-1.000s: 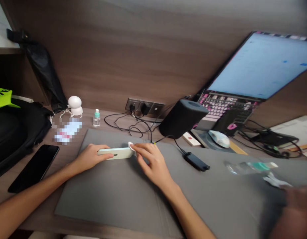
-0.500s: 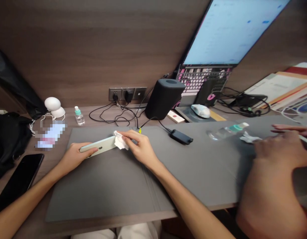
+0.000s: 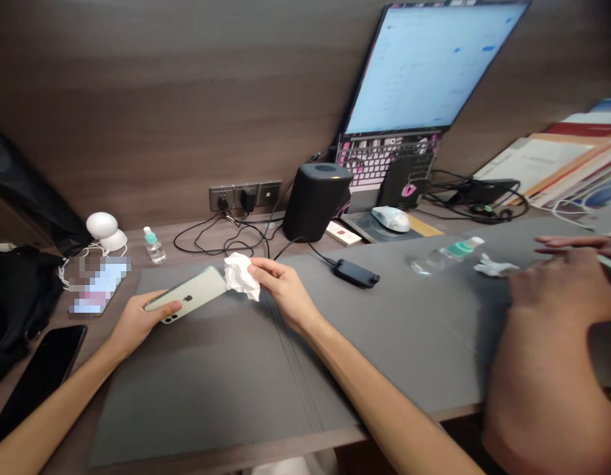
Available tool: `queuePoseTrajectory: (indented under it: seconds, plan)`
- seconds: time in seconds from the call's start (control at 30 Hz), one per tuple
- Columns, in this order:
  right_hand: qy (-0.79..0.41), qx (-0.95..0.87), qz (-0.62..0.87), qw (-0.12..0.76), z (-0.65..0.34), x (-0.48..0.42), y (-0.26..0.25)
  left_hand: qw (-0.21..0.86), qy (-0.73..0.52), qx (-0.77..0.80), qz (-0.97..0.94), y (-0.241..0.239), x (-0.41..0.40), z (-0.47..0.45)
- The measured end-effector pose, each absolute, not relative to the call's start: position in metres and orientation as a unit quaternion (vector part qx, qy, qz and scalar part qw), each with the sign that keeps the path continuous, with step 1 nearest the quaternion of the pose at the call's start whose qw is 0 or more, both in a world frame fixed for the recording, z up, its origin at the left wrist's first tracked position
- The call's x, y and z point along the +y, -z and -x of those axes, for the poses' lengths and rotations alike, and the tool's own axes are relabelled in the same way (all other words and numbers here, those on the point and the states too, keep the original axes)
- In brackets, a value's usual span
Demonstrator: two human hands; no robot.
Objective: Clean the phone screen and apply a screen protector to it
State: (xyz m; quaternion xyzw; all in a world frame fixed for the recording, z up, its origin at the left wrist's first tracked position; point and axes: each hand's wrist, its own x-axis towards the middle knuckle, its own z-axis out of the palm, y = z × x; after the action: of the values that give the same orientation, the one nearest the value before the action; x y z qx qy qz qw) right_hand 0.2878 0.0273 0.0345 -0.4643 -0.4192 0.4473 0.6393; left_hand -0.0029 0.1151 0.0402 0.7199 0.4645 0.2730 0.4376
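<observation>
My left hand (image 3: 134,318) grips a pale green phone (image 3: 189,301) by its lower end, back side up and tilted above the grey desk mat (image 3: 226,389). My right hand (image 3: 280,288) pinches a crumpled white tissue (image 3: 240,275) right at the phone's upper end. Both hands hover over the mat's far left part.
A black phone (image 3: 35,382) lies at the left edge beside a black bag (image 3: 16,297). Behind stand a small bottle (image 3: 152,245), a wall socket with cables (image 3: 246,196), a black speaker (image 3: 315,201) and a laptop (image 3: 409,86). Another person's hand (image 3: 563,290) is at the right, near a lying bottle (image 3: 447,255).
The phone has tipped from standing on its edge to showing its back, lifted slightly. The tissue has come off its end and is held more openly. The view shifted right.
</observation>
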Motion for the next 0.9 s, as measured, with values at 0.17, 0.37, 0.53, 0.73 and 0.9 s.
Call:
queuePoseTrajectory:
  seconds: [0.17, 0.37, 0.53, 0.73, 0.9]
  plan:
    - [-0.491, -0.346, 0.460, 0.654, -0.291, 0.028, -0.037, 0.528, -0.318, 0.433, -0.658, -0.039, 0.115, 0.005]
    - [-0.518, -0.386, 0.445, 0.620, -0.287, 0.024, -0.041, 0.657, -0.329, 0.357, -0.577, -0.041, 0.104, 0.001]
    - [-0.515, -0.421, 0.448, 0.598, -0.287, 0.023, -0.040, 0.653, -0.295, 0.335, -0.612, -0.034, 0.094, -0.001]
    - [-0.396, -0.473, 0.491, 0.615, -0.268, 0.010, -0.047, 0.635, -0.248, 0.325, -0.656, -0.035, 0.088, -0.003]
    - [-0.201, -0.568, 0.502, 0.620, -0.240, -0.010, -0.041, 0.637, -0.255, 0.329, -0.649, -0.027, 0.091, -0.002]
